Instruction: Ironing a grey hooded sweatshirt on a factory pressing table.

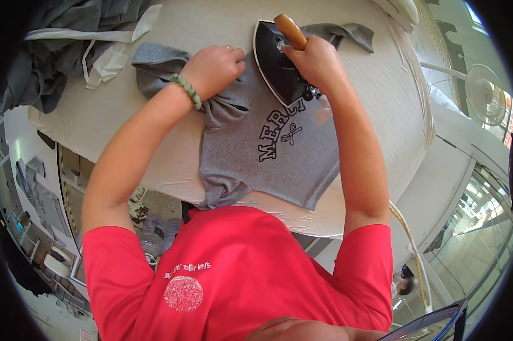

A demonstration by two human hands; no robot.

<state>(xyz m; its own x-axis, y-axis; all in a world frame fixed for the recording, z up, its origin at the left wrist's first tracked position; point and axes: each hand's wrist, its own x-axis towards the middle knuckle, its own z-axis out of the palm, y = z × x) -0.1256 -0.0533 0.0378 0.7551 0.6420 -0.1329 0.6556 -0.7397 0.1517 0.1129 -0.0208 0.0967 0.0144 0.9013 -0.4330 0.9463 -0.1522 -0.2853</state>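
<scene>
A grey sweatshirt (313, 153) with dark lettering and a small bow print lies across the padded ironing table (171, 139). My right hand (320, 63) is wrapped round the wooden handle of a black iron (272, 61), which rests over the upper part of the sweatshirt, just above the lettering. To the left of the iron, my left hand (215, 71) is closed with fingers curled down at the bunched sleeve cloth; its fingertips are partly hidden. A green bead bracelet (186, 91) circles my left wrist.
Dark grey garments with white strips (52, 68) are heaped at the far left of the table. A white fan (486, 94) stands beyond the right edge. A hose or cable (407, 233) hangs at the right. Plastic bottles (153, 236) stand below the table's near edge.
</scene>
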